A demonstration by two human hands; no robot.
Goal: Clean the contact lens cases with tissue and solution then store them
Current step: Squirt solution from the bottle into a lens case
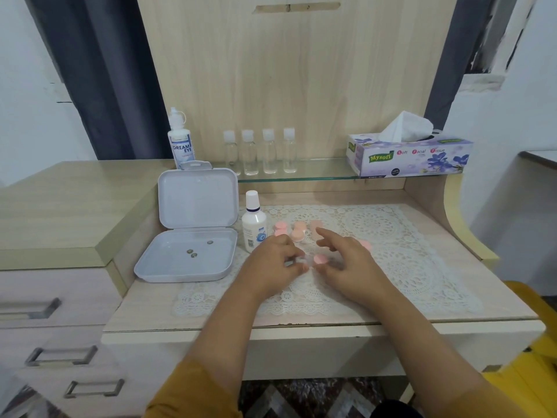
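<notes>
A contact lens case [319,259] with a pink cap lies on the lace mat [391,236] between my hands. My left hand [271,263] grips its pale left end with curled fingers. My right hand [346,263] pinches the pink cap between thumb and fingers, index finger stretched out. More pink lens cases [298,231] lie just behind my hands, and one more [365,244] shows past my right hand. A small white solution bottle [254,226] stands left of them. The tissue box [410,155], one tissue sticking out, sits on the glass shelf.
A white storage box [187,257] lies open at the left of the desk, three small round metal pieces in its tray. A tall Dream Eye bottle [180,140] and several small clear bottles [259,152] stand on the glass shelf. Drawers are at the lower left.
</notes>
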